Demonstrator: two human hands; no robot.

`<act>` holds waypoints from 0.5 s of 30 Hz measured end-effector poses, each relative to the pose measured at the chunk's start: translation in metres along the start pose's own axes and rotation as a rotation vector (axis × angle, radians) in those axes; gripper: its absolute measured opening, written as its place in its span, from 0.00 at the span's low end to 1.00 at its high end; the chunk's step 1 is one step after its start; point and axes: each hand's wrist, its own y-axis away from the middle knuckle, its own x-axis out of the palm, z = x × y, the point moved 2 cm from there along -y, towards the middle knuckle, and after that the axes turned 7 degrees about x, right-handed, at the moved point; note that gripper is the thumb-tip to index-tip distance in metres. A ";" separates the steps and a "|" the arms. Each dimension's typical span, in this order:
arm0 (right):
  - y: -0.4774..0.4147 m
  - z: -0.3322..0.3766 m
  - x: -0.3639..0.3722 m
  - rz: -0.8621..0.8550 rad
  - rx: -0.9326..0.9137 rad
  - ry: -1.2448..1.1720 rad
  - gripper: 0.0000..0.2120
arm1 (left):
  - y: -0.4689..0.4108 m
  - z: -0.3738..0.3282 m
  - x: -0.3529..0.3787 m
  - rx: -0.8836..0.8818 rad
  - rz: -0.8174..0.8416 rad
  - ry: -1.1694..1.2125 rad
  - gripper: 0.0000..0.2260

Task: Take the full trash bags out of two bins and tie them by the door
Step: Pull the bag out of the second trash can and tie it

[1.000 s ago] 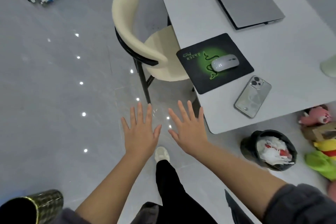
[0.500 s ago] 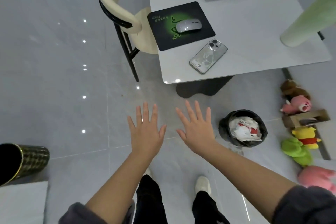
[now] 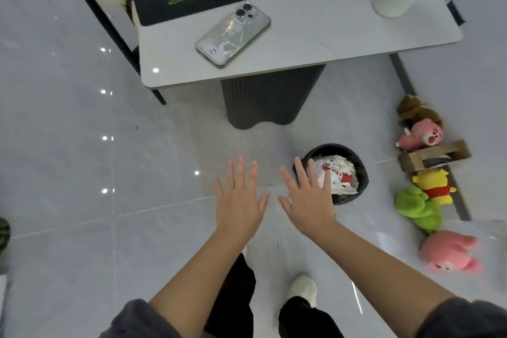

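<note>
Overlapping bin [image 3: 354,162] rim, right hand [image 3: 308,202] spread

A small round black bin [image 3: 346,173] stands upright on the floor, right of frame centre, lined with a black bag [image 3: 361,173] heaped with white and red litter [image 3: 338,176].

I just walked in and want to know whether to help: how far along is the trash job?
Nothing looks done yet. The black bin on the floor by the table holds its bag, full of white and red rubbish, untied. Both hands are empty and spread flat, the left hand over bare floor, the right hand beside the bin rim. Left: lift this bag, the second bin's, and tie both by the door.
</note>
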 end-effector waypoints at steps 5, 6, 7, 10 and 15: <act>-0.038 -0.060 0.105 0.021 0.075 -0.030 0.31 | -0.054 -0.045 0.107 0.038 0.011 -0.021 0.30; -0.046 -0.072 0.128 0.013 0.093 -0.039 0.31 | -0.066 -0.051 0.131 0.050 0.012 -0.037 0.30; -0.055 -0.084 0.152 -0.001 0.112 -0.058 0.31 | -0.080 -0.056 0.157 0.062 0.013 -0.052 0.30; -0.077 -0.115 0.219 -0.061 0.163 -0.138 0.31 | -0.122 -0.067 0.234 0.068 0.018 -0.072 0.30; -0.113 -0.153 0.318 -0.149 0.262 -0.241 0.31 | -0.185 -0.078 0.344 0.048 0.014 -0.040 0.30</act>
